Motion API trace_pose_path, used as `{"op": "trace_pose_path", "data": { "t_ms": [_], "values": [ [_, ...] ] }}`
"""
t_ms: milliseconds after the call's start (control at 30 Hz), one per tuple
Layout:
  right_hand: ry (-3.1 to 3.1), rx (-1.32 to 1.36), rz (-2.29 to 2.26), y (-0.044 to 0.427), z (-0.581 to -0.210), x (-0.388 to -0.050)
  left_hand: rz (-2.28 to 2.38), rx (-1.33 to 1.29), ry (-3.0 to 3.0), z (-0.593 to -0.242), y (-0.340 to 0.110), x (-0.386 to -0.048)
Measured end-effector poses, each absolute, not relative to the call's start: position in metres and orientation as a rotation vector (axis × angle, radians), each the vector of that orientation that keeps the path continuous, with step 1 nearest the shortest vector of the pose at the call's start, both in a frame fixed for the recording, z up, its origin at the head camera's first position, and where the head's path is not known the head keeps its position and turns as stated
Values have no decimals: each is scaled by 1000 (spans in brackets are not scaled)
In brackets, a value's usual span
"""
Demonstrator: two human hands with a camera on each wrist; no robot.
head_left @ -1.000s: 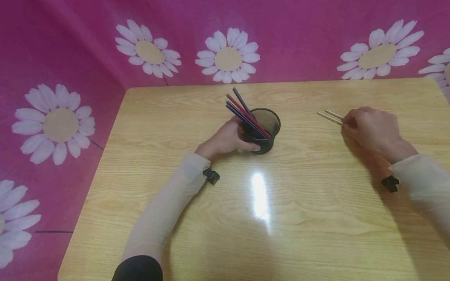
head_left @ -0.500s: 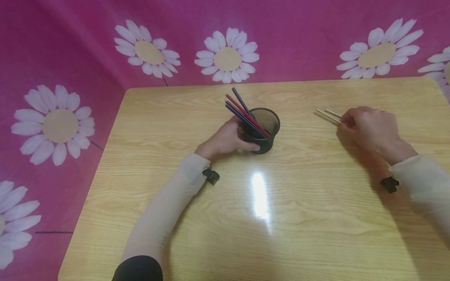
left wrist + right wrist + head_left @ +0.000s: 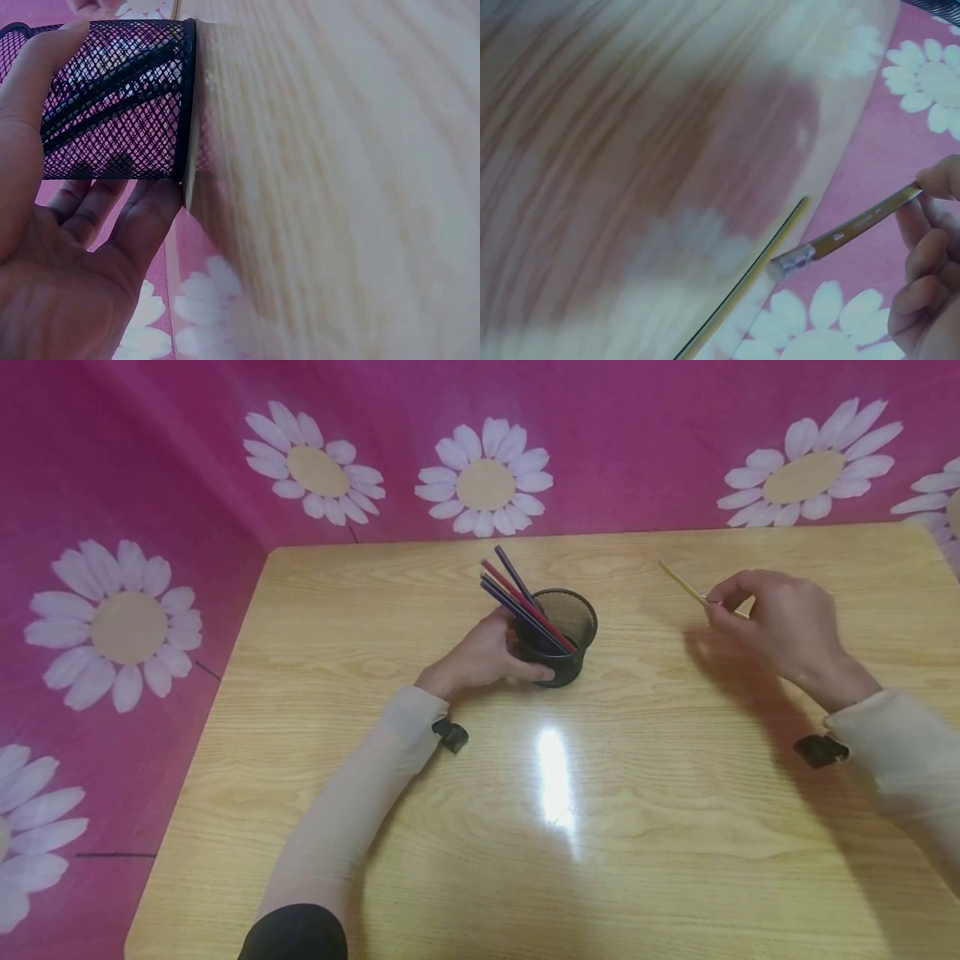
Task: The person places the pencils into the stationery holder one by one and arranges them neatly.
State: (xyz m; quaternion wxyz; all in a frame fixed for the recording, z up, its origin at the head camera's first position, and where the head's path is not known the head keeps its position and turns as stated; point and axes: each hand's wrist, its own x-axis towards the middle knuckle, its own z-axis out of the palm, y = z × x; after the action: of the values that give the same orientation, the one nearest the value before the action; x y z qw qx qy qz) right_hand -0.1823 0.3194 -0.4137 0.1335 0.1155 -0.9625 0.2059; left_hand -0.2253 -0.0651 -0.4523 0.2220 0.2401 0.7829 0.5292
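My left hand (image 3: 487, 652) holds a black mesh pencil cup (image 3: 564, 672) standing on the table. In the left wrist view its thumb lies along the mesh wall (image 3: 120, 112) and the other fingers are on the far side. Several dark pencils (image 3: 510, 602) and a red pencil (image 3: 513, 580) lean leftward in the cup. Off to the right, my right hand (image 3: 787, 622) pinches a yellow pencil (image 3: 681, 580) between thumb and forefinger, raised off the table. The right wrist view shows its metal-banded end. A second yellow pencil (image 3: 742, 281) lies on the tabletop, mostly hidden by the hand in the head view.
The wooden table (image 3: 480, 860) meets a pink flowered cloth (image 3: 630, 443) at its back and left edges. A bright light reflection (image 3: 555, 777) shows on the tabletop in front of the cup.
My right hand has lifted one yellow pencil off the table and shifted slightly left and away from me. The other pencil stays lying. My left hand and the cup have not moved.
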Motion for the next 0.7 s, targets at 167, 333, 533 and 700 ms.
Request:
{"op": "trace_pose_path", "data": {
  "t_ms": [167, 333, 533, 700],
  "values": [
    [-2705, 329, 689, 310, -410, -181, 1459, 664, 2161, -457, -66, -230],
    [-2659, 327, 752, 301, -405, -180, 1457, 685, 2174, -451, -65, -224],
    [-2606, 353, 867, 291, -397, -177, 1469, 655, 2172, -450, -65, -223],
    [-2535, 409, 931, 281, -390, -176, 1475, 656, 2175, -451, -64, -223]
  ]
}}
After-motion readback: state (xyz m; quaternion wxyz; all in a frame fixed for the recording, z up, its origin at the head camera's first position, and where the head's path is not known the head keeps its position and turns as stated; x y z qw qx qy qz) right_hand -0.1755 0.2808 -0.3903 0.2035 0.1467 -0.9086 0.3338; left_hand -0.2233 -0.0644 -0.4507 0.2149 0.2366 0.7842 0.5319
